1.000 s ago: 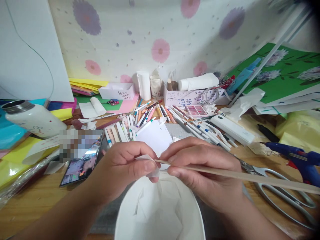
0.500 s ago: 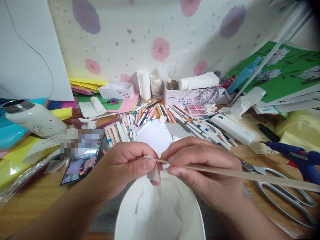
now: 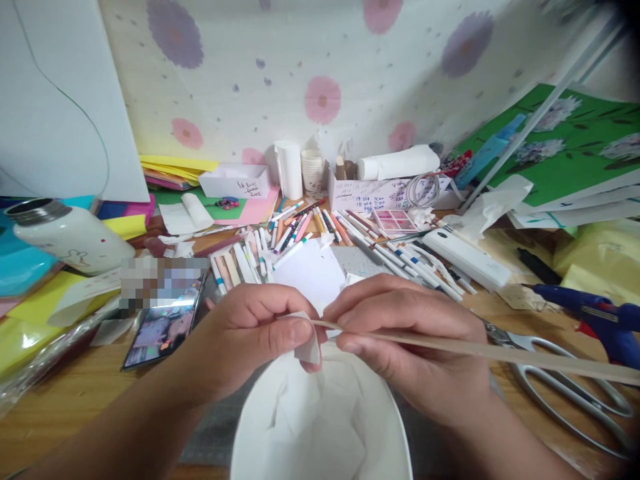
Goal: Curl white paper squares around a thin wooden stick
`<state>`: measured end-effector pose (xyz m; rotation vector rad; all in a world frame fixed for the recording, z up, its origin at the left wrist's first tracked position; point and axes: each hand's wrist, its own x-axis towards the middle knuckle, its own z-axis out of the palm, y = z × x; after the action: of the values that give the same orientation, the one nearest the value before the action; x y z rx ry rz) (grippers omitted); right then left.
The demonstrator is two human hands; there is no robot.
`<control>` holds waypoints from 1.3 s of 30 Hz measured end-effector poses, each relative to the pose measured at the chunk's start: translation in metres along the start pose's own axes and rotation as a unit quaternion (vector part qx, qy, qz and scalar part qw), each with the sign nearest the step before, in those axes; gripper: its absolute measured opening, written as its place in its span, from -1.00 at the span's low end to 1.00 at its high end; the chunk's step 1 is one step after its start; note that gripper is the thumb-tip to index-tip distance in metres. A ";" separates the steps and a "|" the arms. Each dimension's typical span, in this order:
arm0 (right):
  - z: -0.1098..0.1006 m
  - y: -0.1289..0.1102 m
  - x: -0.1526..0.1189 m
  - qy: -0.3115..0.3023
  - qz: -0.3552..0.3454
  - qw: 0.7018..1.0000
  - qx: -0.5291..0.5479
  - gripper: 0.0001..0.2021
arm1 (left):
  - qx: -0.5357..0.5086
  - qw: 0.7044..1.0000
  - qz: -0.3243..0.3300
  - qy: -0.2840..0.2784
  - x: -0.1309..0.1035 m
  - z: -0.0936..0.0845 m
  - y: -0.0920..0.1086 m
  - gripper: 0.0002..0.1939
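Note:
My left hand [image 3: 270, 330] pinches a small folded piece of white paper [image 3: 306, 343] between thumb and fingers. From the right, my right hand [image 3: 410, 340] grips a long, thin beige strip [image 3: 480, 349] that runs out past the right edge of the view. The strip's near tip reaches the white paper at my left fingertips; whether it goes inside the fold is hidden. Below both hands stands a white oval container [image 3: 320, 427] with crumpled white lining or paper inside.
Large scissors [image 3: 575, 380] and a blue glue gun [image 3: 595, 310] lie at right. Many markers [image 3: 295, 233] spread across the middle. A phone [image 3: 163, 327] and a white bottle [image 3: 70, 233] are on the left. Behind stand paper cups [image 3: 313, 172] and a white box [image 3: 380, 193].
Almost nothing differs. Both hands keep their grip on the paper and the strip, and the whole view has shifted very slightly.

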<state>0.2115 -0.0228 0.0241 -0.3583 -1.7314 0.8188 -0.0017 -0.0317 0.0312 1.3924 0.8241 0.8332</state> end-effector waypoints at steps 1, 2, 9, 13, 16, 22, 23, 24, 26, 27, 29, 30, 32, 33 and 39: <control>0.000 0.000 0.000 -0.003 -0.001 1.000 0.000 -0.82 | -0.004 1.000 0.002 0.000 0.000 0.000 0.000 -0.71; 0.000 0.000 0.000 -0.006 -0.002 1.000 0.000 -0.82 | -0.007 1.000 0.004 -0.002 -0.001 0.000 0.000 -0.73; 0.001 0.000 0.000 0.005 0.002 1.000 0.009 -0.84 | -0.017 1.000 0.005 -0.007 -0.001 -0.001 0.000 -0.76; 0.001 0.000 0.000 0.000 -0.005 1.000 0.012 -0.85 | -0.015 1.000 0.007 -0.011 -0.001 -0.001 -0.001 -0.76; 0.001 0.000 0.000 0.000 -0.001 1.000 0.012 -0.84 | -0.009 1.000 0.008 -0.010 -0.002 -0.002 -0.001 -0.75; 0.000 0.000 -0.001 0.004 0.015 1.000 0.017 -0.84 | 0.005 1.000 0.007 -0.015 -0.002 -0.002 0.001 -0.77; 0.000 0.000 -0.002 0.006 0.018 1.000 0.020 -0.85 | 0.015 1.000 0.009 -0.017 -0.001 -0.002 0.002 -0.77; 0.000 0.000 -0.002 0.006 0.021 0.999 0.024 -0.85 | 0.026 0.999 0.010 -0.018 -0.001 -0.002 0.002 -0.77; 0.000 0.001 -0.001 0.004 0.026 0.999 0.032 -0.85 | 0.047 0.999 0.014 -0.020 0.000 -0.003 0.003 -0.76; 0.000 0.001 -0.001 0.002 0.026 0.999 0.035 -0.86 | 0.057 0.998 0.016 -0.020 0.001 -0.003 0.004 -0.77; 0.000 0.001 -0.001 -0.004 0.020 0.999 0.037 -0.86 | 0.072 0.997 0.019 -0.018 0.001 -0.003 0.004 -0.76; 0.000 0.001 -0.001 -0.006 0.016 0.999 0.036 -0.87 | 0.078 0.997 0.018 -0.017 0.001 -0.003 0.004 -0.77; -0.001 0.002 -0.001 -0.009 0.011 1.000 0.025 -0.86 | 0.087 0.996 0.010 -0.015 0.000 -0.003 0.004 -0.78; -0.001 0.002 -0.001 -0.010 0.012 1.000 0.019 -0.86 | 0.090 0.996 0.004 -0.014 0.000 -0.002 0.004 -0.79; -0.002 0.001 -0.001 -0.021 0.019 1.000 -0.005 -0.91 | 0.093 0.996 -0.009 -0.001 -0.001 0.001 0.003 -0.84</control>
<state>0.2136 -0.0218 0.0233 -0.3844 -1.7733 0.8498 -0.0011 -0.0335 0.0340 1.5452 0.9305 0.7562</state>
